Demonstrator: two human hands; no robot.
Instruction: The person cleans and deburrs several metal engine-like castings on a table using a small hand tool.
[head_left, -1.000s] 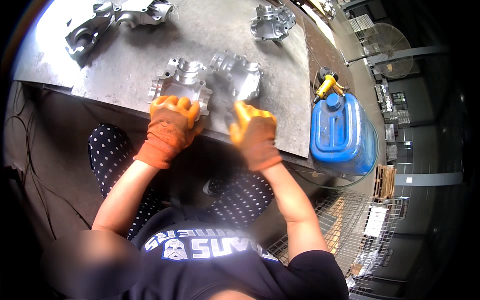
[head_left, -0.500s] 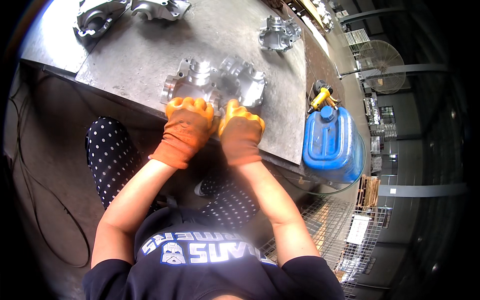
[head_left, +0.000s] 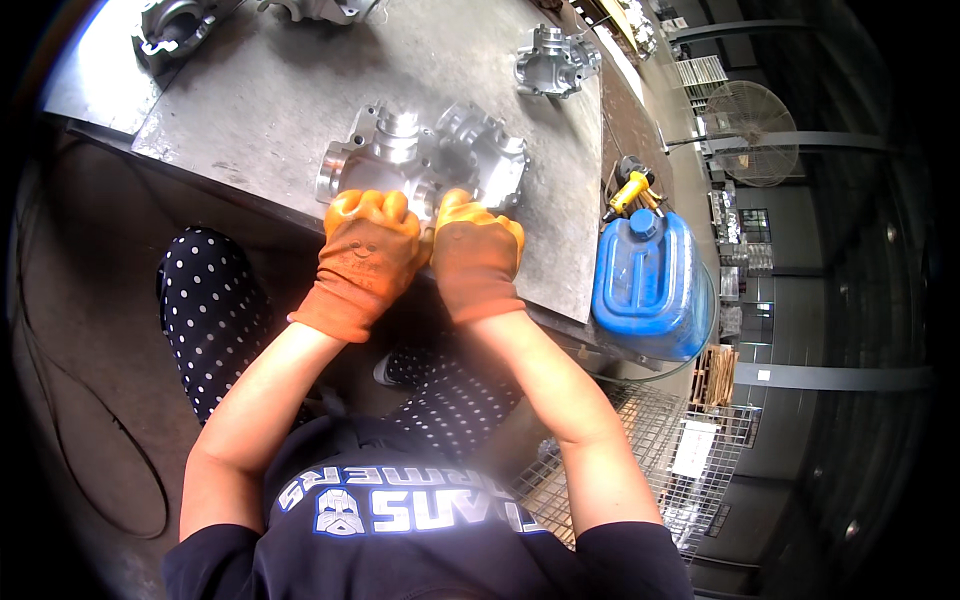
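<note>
A silver-grey cast metal housing (head_left: 392, 140) lies near the front edge of the metal-topped table (head_left: 255, 125). A similar cast section (head_left: 497, 160) adjoins it on the right; a hazy patch hides whether they are one piece. My left hand (head_left: 368, 245), in an orange coated glove, is closed with its fingers curled at the near side of the housing. Close beside it, my right hand (head_left: 480, 250) wears a matching glove and is also closed, near the right section's lower edge. What its fingers hold, if anything, is hidden.
Another casting (head_left: 552, 62) sits at the far right, and two more are at the far left, including a dark-shadowed one (head_left: 180, 25). Right of the table stand a blue jerrycan (head_left: 650, 275) and a yellow hand tool (head_left: 630, 193). Beyond are a wire cage (head_left: 640, 450) and a fan (head_left: 750, 133).
The whole view has shifted slightly, so the table and surroundings appear a little farther left. Both hands keep nearly the same place against the castings.
</note>
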